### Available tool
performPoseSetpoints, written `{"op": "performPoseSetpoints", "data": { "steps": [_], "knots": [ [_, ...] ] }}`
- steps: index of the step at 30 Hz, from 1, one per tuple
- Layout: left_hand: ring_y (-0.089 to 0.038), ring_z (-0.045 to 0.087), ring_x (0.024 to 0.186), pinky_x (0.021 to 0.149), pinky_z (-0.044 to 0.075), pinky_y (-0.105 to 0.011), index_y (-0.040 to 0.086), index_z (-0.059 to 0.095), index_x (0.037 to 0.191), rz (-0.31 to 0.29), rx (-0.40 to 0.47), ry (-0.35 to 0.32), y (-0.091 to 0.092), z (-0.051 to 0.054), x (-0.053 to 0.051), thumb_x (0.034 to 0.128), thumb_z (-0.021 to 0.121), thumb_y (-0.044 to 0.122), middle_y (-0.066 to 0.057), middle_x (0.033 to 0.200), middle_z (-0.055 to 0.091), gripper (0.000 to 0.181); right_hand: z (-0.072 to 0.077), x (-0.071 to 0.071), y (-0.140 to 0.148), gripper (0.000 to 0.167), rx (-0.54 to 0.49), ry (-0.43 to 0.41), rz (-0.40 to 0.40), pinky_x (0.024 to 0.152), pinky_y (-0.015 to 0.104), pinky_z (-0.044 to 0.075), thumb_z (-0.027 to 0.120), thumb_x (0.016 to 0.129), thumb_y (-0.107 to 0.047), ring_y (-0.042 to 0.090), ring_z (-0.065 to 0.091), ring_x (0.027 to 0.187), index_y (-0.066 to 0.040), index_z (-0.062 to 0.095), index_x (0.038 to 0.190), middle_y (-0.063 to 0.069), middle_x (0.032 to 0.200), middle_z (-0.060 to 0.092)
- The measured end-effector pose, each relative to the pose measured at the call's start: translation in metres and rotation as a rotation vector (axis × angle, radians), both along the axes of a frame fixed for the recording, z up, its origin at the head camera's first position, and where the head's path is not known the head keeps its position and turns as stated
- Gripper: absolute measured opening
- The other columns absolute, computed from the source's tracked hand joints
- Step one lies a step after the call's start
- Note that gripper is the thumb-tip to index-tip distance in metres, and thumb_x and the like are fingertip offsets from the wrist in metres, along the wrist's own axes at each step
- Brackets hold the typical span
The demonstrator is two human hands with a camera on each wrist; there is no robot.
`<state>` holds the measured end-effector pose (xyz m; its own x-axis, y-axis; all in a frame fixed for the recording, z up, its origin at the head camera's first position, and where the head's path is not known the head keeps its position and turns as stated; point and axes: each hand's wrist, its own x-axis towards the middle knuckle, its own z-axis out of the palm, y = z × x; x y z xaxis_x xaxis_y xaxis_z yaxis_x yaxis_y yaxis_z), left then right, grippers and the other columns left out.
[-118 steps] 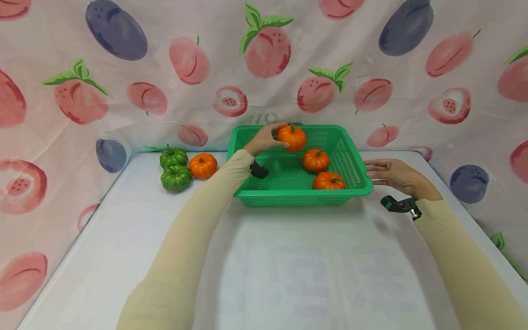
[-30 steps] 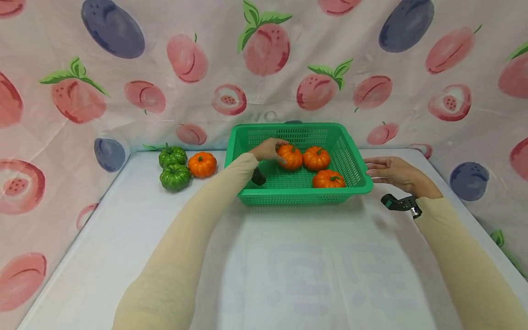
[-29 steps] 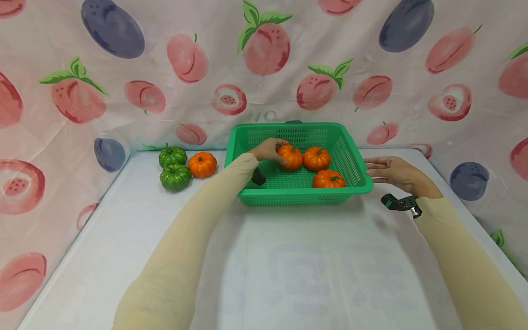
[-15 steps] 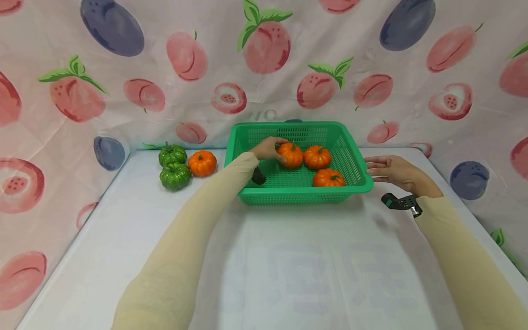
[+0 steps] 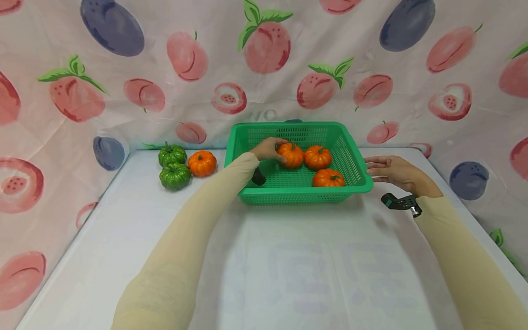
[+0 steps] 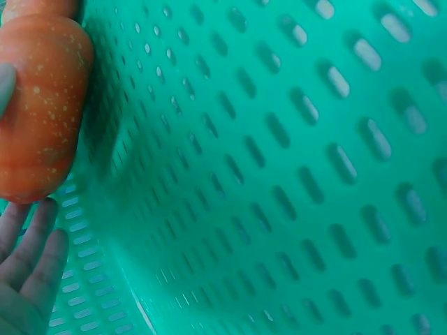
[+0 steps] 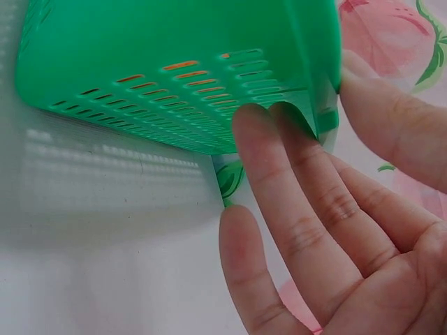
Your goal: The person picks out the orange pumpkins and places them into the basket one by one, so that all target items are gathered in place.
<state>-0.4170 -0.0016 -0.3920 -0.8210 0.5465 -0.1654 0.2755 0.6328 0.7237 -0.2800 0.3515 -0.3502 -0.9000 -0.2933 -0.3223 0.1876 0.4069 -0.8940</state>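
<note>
My left hand [image 5: 266, 149] reaches over the near left side of the green basket [image 5: 288, 190] and holds a small orange pumpkin [image 5: 292, 156] low inside it. In the left wrist view the thumb lies on that pumpkin [image 6: 49, 105], with fingertips [image 6: 43, 223] at its lower edge. Two more orange pumpkins sit in the basket, one [image 5: 317, 157] beside the held one and one [image 5: 328, 178] nearer the front. My right hand [image 5: 393, 174] rests at the basket's right end, fingers fairly straight under the rim, thumb beside the rim in the right wrist view.
Left of the basket on the white table [image 5: 288, 256] stand two green pumpkins, one behind [image 5: 172, 156] and one in front [image 5: 175, 176], plus an orange pumpkin [image 5: 202, 163]. A fruit-printed cloth [image 5: 264, 91] hangs behind the table and along its sides.
Since the earliest frame, my left hand has lowered the orange pumpkin from rim height down into the basket, next to another pumpkin. Over the last second hardly anything moves; the right hand stays put.
</note>
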Motion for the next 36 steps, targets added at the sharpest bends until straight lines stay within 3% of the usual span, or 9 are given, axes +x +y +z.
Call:
{"op": "performPoseSetpoints", "data": {
  "steps": [20,36],
  "knots": [
    [-0.027,0.042,0.132,0.105,0.043,-0.035,0.008,0.039,0.143,0.006,0.029,-0.029,0.0046,0.0014,0.0047,0.0825,0.072,0.010,-0.011,0.149,0.037,0.069,-0.0006,-0.0005,-0.0001,0.074,0.028,0.002,-0.013,0.080,0.015,0.053,0.061,0.092,-0.019,-0.008,0.062,0.089,0.009,0.019,0.146,-0.029,0.093,0.062],
    [-0.025,0.040,0.135,0.108,0.040,-0.036,0.007,0.041,0.142,0.016,-0.011,-0.055,0.0046,0.0026,0.0048,0.0817,0.072,0.007,-0.011,0.149,0.039,0.068,0.0002,0.0000,-0.0008,0.075,0.021,-0.004,-0.016,0.079,0.015,0.054,0.061,0.092,-0.019,-0.008,0.062,0.089,0.009,0.018,0.146,-0.028,0.093,0.063]
  ]
}}
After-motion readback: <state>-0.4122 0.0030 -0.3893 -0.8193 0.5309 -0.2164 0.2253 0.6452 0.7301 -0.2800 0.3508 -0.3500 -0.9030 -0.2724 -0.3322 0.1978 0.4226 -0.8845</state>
